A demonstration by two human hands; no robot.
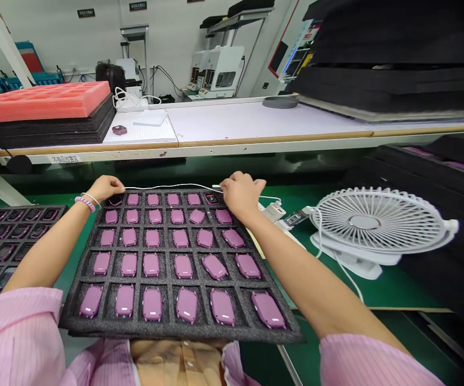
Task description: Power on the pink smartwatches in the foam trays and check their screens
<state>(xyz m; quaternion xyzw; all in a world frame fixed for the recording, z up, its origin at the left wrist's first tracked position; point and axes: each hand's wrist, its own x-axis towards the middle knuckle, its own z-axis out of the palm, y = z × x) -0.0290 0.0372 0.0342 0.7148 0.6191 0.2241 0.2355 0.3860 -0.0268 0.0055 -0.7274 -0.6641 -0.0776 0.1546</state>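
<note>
A black foam tray [167,276] lies before me, its compartments holding several purple watch bodies [183,266], mostly backs up. At its far left corner, my left hand [105,188] is closed, fingertips pinching a thin white cable [167,186]. This cable runs along the tray's far edge to my right hand [243,194], which is closed around it near a white plug-like end [217,186]. Beside my right hand, one watch [211,199] faces up with a lit screen. A dark-screened watch [115,200] sits under my left hand, partly hidden.
A white fan [376,225] stands right, near a white charger [272,210] and cables. Another tray of watches [14,230] is at left. Red foam [46,102] and black foam [392,69] stacks rest on the shelf [223,120], along with a small purple watch body [119,130].
</note>
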